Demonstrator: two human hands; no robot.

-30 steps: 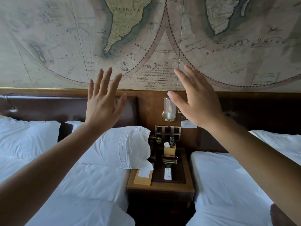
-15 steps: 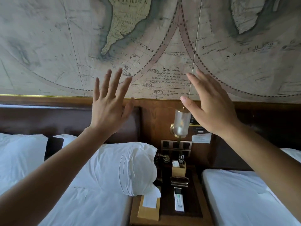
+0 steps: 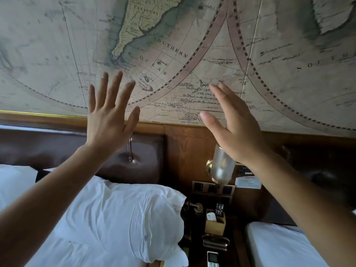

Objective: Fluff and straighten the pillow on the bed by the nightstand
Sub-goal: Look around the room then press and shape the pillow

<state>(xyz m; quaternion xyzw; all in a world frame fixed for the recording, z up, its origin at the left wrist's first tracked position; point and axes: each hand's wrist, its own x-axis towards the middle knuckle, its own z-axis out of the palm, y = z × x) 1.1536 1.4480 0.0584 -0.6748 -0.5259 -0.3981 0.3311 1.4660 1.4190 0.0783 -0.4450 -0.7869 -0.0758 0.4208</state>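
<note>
Hovering above the pillow, left hand and right hand splayed.

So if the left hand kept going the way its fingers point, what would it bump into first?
Probably the big wall map. The left hand is open, fingers pointing up toward it, with nothing visible between. How far off it is, I can't tell.

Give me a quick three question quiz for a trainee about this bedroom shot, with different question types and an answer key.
1. True or false: the left hand is gripping the white pillow.
2. Multiple choice: the frosted wall lamp is mounted (A) above the nightstand, (B) over the far-left pillow, (C) on the map.
3. Fill in: the right hand is raised, fingers spread, in front of the wall ____.

Key: 1 false, both hands are open and above it; 2 A; 3 map.
</note>
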